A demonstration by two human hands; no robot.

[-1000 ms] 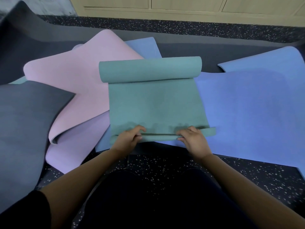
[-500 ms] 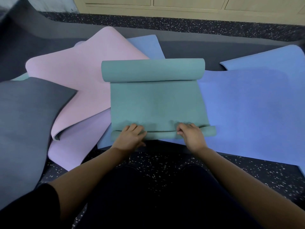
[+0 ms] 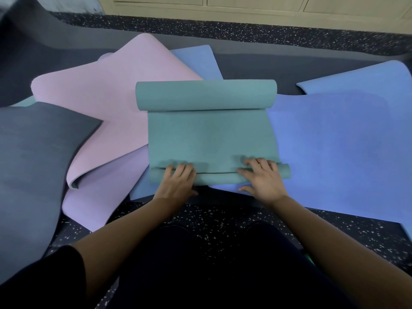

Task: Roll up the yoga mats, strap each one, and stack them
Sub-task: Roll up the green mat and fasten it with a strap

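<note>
Head view down onto a teal foam yoga mat (image 3: pixel 209 134), spread lengthwise over other mats, straight ahead of the knees. Far end curled into a thick roll (image 3: pixel 205 94); near end wound into a thin tight roll (image 3: pixel 214 176). Left hand (image 3: pixel 177 184) laid on top of the thin roll near its left end, fingers fairly straight, pressing down, gripping nothing. Right hand (image 3: pixel 264 180) likewise near the right end, fingers spread and lightly bent across the roll, thumb splayed on the near side, not closed round it. Partly hidden underneath: a pink foam mat (image 3: pixel 116 103) folded over at left; a blue foam mat (image 3: pixel 338 148) at right, cut off by the frame edge; a dark grey mat (image 3: pixel 33 152) at far left, also cut off. Dark speckled floor (image 3: pixel 223 215) below. Pale wooden cabinet fronts (image 3: pixel 245 7) cropped along the top.
</note>
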